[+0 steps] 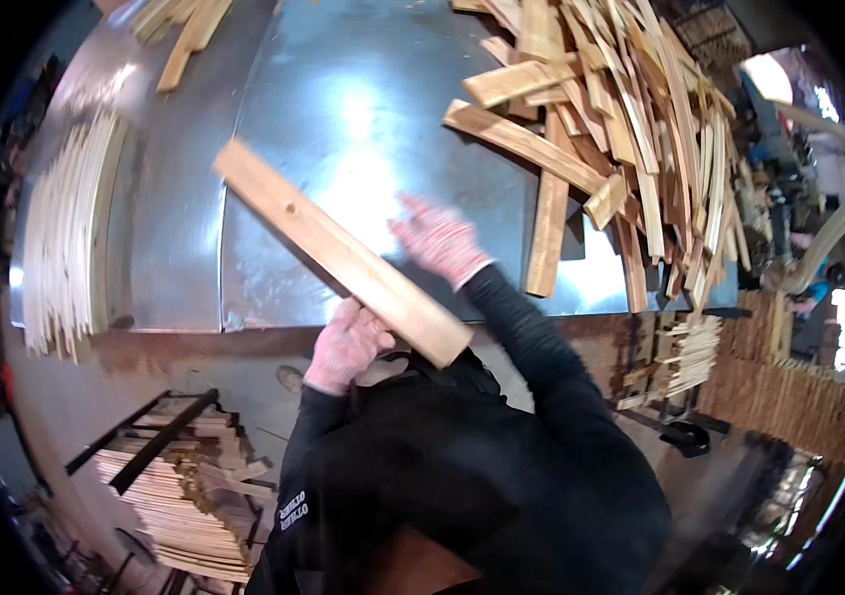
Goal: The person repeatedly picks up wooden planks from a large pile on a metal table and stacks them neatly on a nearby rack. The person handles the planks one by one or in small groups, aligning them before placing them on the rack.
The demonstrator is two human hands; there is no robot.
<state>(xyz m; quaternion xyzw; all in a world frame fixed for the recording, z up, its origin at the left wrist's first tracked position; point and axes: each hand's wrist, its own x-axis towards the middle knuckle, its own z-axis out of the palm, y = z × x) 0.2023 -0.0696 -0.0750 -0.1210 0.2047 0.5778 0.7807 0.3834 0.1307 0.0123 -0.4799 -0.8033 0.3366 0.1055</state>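
Note:
A light wooden board (343,253) with a small knot lies slantwise in front of me, its far end over the metal tabletop (179,248) and its near end close to my body. My left hand (348,345), in a pale pinkish knit glove, is closed on the board's near part from its left side; some fingers are hidden beneath it. To the right of the board and apart from it, my right hand (439,240) is over the table in a similar glove. Its fingers stretch forward, somewhat blurred, with nothing visible in them.
A jumbled heap of wooden strips (630,119) covers the table's right side. An orderly row of pale strips (75,233) stands at the left, and a few boards (189,40) lie at the far left. Below the table are stacked strips (174,511) on a dark rack.

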